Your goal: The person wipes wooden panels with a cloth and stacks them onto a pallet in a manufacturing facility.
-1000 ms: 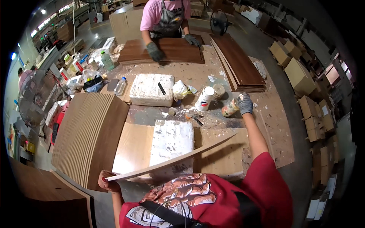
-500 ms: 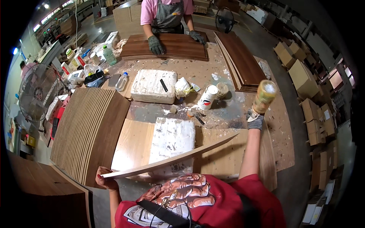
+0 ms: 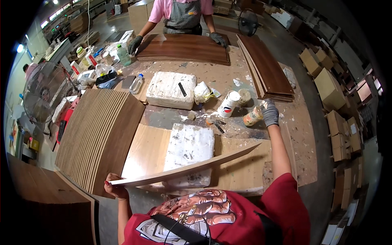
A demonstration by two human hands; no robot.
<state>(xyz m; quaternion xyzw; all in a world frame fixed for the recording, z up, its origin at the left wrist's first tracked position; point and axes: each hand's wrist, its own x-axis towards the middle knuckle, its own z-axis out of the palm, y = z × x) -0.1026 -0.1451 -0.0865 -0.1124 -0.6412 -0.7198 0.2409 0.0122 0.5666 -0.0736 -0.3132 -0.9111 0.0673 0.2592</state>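
Note:
My bare left hand [image 3: 115,186] is closed round the left end of a wooden board [image 3: 183,168], which stands on its edge, slanting across in front of me. In my gloved right hand [image 3: 270,113] is a smeared yellowish bottle [image 3: 252,117], held tilted low over the table; its neck end is hidden by the fingers. Behind the board, a white-wrapped block [image 3: 191,145] lies on a pale wooden panel [image 3: 149,147]. Just left of the bottle stands a white plastic bottle [image 3: 229,104], with a cloudy jar [image 3: 244,98] beside it.
A tall stack of boards [image 3: 100,141] stands at left. Farther back are a second wrapped block [image 3: 171,90] and a clear bottle [image 3: 136,83]. Across the table, a co-worker's gloved hands rest on dark boards [image 3: 183,48]. More dark boards [image 3: 267,67] lie at right.
My right hand has brought the yellowish bottle down and left, tipping it over. My left hand keeps its hold on the board. The co-worker's left-side hand has moved to the dark boards' left edge.

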